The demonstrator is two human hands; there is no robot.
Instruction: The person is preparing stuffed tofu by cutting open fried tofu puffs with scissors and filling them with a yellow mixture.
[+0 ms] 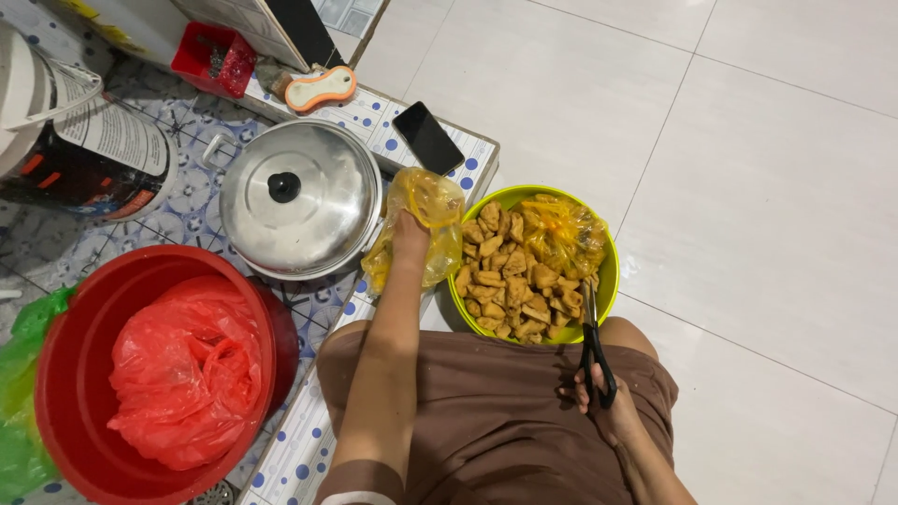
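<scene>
Meanwhile, left hand [410, 238] gripping yellow plastic bag [421, 210], right hand [603, 402] clenched on black scissors [591, 337] over green bowl [613, 271].

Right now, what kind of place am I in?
Probably a home kitchen or washing area, with food prepared at floor level. A lidded metal pot sits on a patterned tile ledge, a green bowl of fried pieces stands on the white tiled floor, and a red basin is beside them.

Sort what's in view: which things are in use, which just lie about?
In use: left hand in yellow bag; right hand holding scissors; green bowl of fried pieces.
Lying about: lidded pot, phone, red tub.
</scene>
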